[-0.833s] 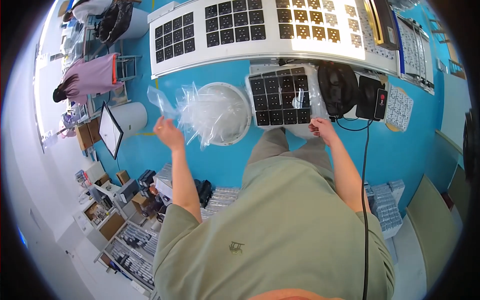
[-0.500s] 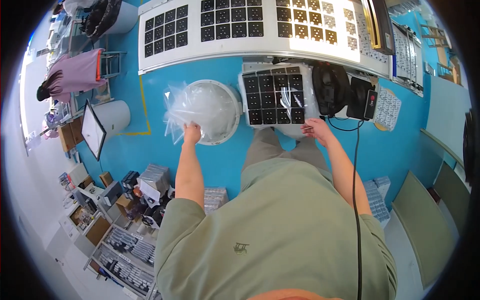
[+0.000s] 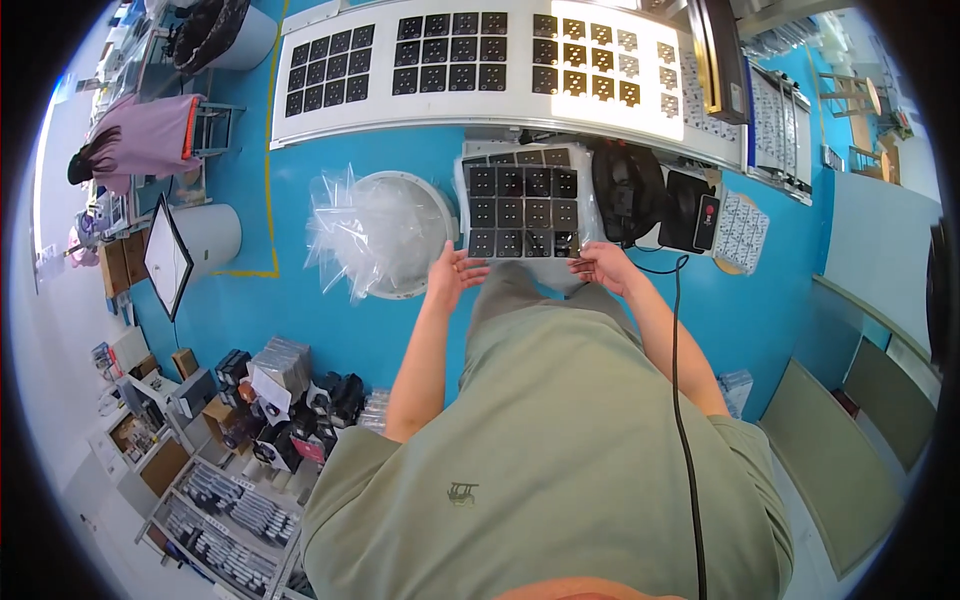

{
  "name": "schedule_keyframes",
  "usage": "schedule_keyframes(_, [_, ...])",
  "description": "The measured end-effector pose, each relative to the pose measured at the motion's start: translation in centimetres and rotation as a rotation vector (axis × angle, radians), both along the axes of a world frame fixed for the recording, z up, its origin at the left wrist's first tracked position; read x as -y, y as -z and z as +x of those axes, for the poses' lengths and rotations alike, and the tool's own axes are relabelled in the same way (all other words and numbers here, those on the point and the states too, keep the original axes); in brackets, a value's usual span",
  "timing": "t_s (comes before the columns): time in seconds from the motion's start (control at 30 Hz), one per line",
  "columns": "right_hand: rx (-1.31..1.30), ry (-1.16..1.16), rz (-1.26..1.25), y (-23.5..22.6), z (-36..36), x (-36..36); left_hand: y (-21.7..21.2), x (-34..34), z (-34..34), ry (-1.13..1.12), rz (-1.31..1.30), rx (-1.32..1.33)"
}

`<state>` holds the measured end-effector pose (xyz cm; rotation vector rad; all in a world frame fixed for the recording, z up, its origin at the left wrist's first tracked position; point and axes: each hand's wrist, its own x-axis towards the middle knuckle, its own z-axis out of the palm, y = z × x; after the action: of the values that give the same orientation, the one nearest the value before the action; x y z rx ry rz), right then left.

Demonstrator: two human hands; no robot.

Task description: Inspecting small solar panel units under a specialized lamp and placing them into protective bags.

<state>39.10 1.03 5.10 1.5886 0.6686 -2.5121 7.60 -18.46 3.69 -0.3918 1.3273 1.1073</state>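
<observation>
A sheet of black square panels [image 3: 522,212], each with small dots, lies on a stack of similar panels in front of me, its near edge toward my body. The top sheet sits a little nearer to me than the one under it. My right hand [image 3: 605,268] pinches the sheet's near right corner. At the near left corner, my left hand [image 3: 456,277] has its fingers stretched out, close to the edge; whether it touches cannot be made out. To the left, clear plastic film [image 3: 352,230] bulges over a round white bin [image 3: 447,215].
Beyond stands a long white table [image 3: 385,105] carrying several black panel grids. A black bag [image 3: 625,190] and a dark device [image 3: 690,210] with a cable sit right of the stack. At the far left is a person in a pink top [image 3: 150,140]. Boxes [image 3: 282,362] crowd the lower left.
My left hand has let go of the plastic film and moved right to the sheet's near left corner. My right hand has come onto the right corner. The whole view has shifted slightly.
</observation>
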Motion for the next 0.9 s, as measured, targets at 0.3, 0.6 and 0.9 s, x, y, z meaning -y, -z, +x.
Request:
schedule_keyframes(0.3, [-0.042, 0.023, 0.024, 0.0, 1.0, 0.6, 3.2, -0.4, 2.2, -0.217, 0.166, -0.065])
schedule_keyframes(0.6, [0.38, -0.56, 0.768, 2.7, 11.5, 4.3, 0.2, -1.8, 1.5, -0.089, 0.152, -0.24])
schedule_keyframes(0.9, [0.729, -0.137, 0.515, 5.8, 32.3, 5.7, -1.4, -3.0, 3.4, -0.069, 0.066, -0.485])
